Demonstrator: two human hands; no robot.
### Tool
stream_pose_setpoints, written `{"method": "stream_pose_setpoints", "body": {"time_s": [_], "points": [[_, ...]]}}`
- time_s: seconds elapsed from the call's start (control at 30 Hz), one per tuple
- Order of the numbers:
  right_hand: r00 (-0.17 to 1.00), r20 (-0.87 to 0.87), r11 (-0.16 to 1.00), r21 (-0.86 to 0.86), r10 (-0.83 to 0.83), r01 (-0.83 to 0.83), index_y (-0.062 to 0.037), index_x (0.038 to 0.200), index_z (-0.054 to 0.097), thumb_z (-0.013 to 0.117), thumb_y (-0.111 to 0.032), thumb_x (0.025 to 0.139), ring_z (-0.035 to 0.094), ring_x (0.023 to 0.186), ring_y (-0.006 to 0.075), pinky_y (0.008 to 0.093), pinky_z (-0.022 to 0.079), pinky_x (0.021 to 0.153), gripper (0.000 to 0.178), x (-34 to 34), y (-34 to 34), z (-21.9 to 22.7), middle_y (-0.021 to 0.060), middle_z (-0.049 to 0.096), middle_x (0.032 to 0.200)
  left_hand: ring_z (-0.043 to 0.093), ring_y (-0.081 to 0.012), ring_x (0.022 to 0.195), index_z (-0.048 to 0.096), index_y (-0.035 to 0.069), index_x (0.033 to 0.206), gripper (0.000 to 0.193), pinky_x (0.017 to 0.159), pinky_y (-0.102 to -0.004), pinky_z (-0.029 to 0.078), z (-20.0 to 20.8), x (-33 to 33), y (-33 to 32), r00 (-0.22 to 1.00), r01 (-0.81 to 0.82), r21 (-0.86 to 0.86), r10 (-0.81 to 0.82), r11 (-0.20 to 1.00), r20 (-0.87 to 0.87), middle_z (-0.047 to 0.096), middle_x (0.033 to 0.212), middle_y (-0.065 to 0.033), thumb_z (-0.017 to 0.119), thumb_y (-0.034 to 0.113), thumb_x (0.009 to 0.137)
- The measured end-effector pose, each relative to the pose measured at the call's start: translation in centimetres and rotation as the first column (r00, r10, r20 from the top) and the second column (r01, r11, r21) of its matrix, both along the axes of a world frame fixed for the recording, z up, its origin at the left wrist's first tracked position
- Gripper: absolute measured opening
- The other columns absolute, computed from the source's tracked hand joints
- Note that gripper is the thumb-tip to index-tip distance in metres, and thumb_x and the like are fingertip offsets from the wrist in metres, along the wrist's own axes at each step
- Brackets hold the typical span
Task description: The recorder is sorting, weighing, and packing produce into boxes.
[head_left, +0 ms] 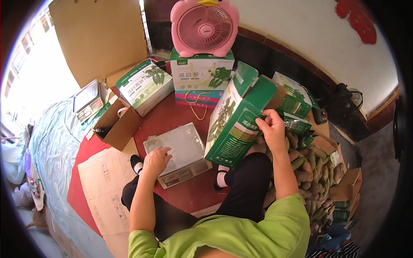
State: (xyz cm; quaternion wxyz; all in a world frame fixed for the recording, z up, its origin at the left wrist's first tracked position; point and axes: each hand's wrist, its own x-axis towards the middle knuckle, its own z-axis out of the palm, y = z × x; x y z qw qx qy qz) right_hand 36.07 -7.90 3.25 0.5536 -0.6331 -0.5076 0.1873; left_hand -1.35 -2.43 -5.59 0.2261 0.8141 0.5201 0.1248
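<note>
My right hand (272,127) pinches the upper side of a tall green and white carton (241,122). The carton stands tilted between my knees and the wall side, its top flaps up. Radish-like vegetables are printed on its sides. Lower and to the left, my left hand (156,161) lies over the left edge of a low box with a grey top (183,144), fingers loosely spread and holding nothing. That box rests on the red floor covering in front of my feet, beside the carton.
A pink fan (205,30) sits on a printed carton (200,73) at the back. Another carton (146,84), a brown open box (117,124) and a scale (89,103) are to the left. Heaped green and brown vegetables (316,172) lie right, near open cartons. Flattened cardboard (103,189) covers the left floor.
</note>
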Motion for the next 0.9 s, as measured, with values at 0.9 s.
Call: {"method": "stream_pose_setpoints", "body": {"time_s": [0.9], "points": [[0.839, -0.002, 0.768, -0.403, 0.544, -0.499, -0.0063, 0.096, 0.062, 0.06, -0.023, 0.086, 0.062, 0.067, 0.02, 0.0334, 0.048, 0.066, 0.019, -6.1, 11.5, -14.4, 0.0073, 0.064, 0.081, 0.054, -0.0265, 0.106, 0.068, 0.005, 0.103, 0.031, 0.097, -0.0387, 0.037, 3.6, -5.8, 0.4, 0.745, -0.62, 0.429, 0.321, 0.657, 0.584, 0.064, 0.103, -0.0096, 0.053, 0.032, 0.096]]}}
